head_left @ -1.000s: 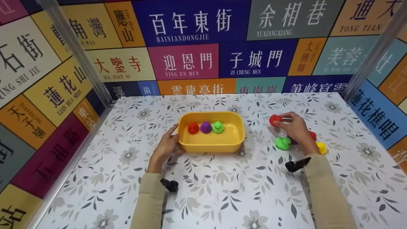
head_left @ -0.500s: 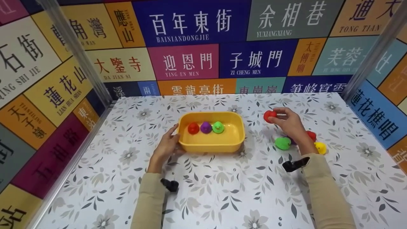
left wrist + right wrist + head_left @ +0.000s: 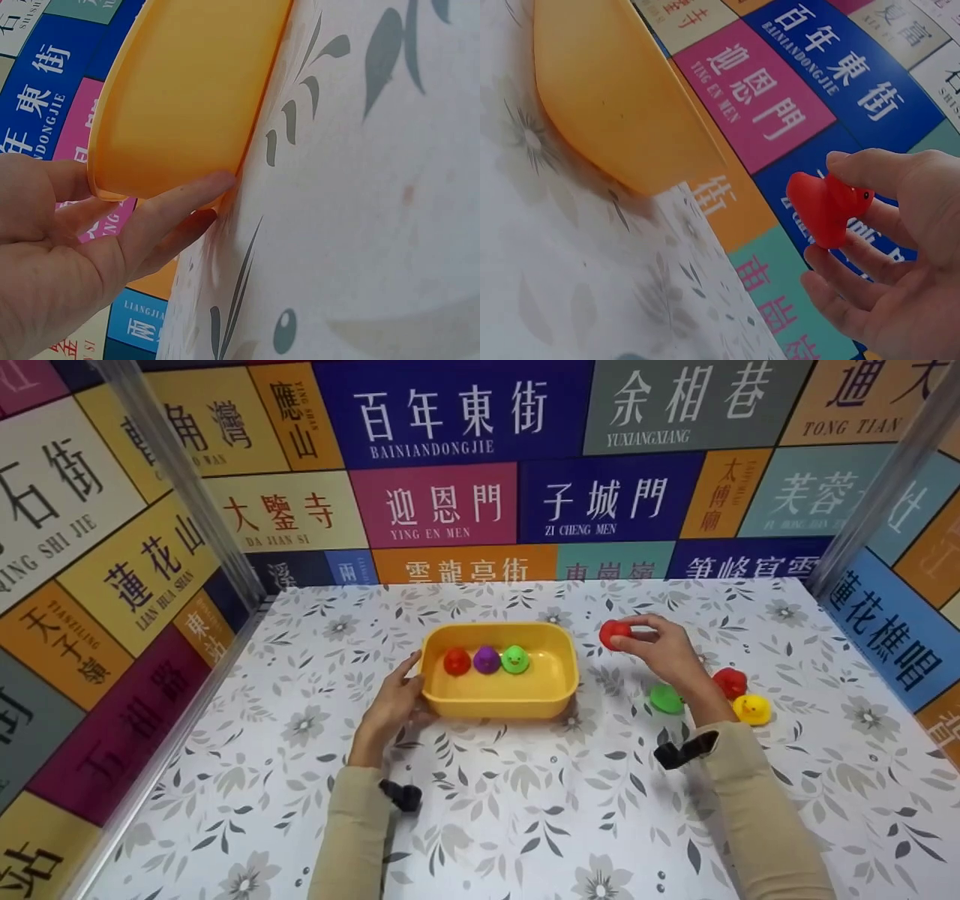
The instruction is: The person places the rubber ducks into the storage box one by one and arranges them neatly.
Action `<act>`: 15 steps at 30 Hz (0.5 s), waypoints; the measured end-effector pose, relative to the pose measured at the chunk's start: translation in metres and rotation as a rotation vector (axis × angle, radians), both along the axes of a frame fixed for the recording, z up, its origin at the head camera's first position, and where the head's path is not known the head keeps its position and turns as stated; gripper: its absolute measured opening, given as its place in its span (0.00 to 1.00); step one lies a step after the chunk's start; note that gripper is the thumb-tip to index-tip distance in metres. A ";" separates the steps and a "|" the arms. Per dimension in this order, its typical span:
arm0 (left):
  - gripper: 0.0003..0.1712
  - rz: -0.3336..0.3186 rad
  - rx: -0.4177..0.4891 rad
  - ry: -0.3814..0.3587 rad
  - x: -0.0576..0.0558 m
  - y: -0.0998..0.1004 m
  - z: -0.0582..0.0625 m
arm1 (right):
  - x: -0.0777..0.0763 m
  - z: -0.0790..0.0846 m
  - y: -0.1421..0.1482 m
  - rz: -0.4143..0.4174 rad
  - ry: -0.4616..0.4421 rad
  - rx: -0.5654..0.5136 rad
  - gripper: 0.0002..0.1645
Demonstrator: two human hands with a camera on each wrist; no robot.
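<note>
A yellow plastic tub (image 3: 495, 709) stands mid-table with a red duck (image 3: 457, 661), a purple duck (image 3: 486, 660) and a green duck (image 3: 515, 660) lined up inside. My left hand (image 3: 394, 701) rests against the tub's left end, its extended fingers touching the outer wall in the left wrist view. Right of the tub, my right hand (image 3: 664, 649) pinches a red rubber duck (image 3: 821, 210) between thumb and fingers, above the table. Behind the right wrist sit a green duck (image 3: 667, 699), another red duck (image 3: 730, 684) and a yellow duck (image 3: 752, 709).
The table has a white cover (image 3: 510, 817) with grey leaves and flowers. Colourful sign-printed panels (image 3: 450, 502) enclose its back and sides. Black wrist cameras (image 3: 401, 796) are worn at both cuffs.
My right hand has carried the red duck leftward toward the tub, rising a little at first. More of the red and yellow ducks on the table now shows. My left hand and the tub stay put.
</note>
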State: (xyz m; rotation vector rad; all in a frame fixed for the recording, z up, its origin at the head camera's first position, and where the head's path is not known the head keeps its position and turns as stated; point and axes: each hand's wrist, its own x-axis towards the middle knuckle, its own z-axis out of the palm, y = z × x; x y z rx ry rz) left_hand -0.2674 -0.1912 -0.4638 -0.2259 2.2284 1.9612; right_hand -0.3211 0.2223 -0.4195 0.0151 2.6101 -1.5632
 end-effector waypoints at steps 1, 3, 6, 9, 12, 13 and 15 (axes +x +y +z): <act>0.33 0.001 -0.004 0.000 0.000 0.000 0.000 | 0.000 0.001 -0.003 0.009 0.014 -0.009 0.41; 0.33 0.004 -0.009 -0.001 0.000 0.000 0.001 | 0.001 0.001 -0.010 0.028 0.047 -0.020 0.40; 0.33 0.003 -0.014 -0.001 0.000 0.000 0.002 | 0.001 0.002 -0.021 0.045 0.087 -0.045 0.38; 0.33 0.000 -0.012 0.001 0.000 0.000 0.002 | 0.002 0.002 -0.032 0.054 0.100 -0.059 0.36; 0.33 -0.001 -0.004 0.004 0.001 0.000 0.001 | 0.002 0.001 -0.043 0.063 0.089 -0.068 0.35; 0.33 -0.002 -0.001 0.009 0.001 0.000 0.000 | 0.002 0.001 -0.047 0.062 0.084 -0.063 0.34; 0.32 -0.002 0.006 0.020 0.001 -0.001 0.000 | 0.001 0.001 -0.054 0.055 0.072 -0.064 0.32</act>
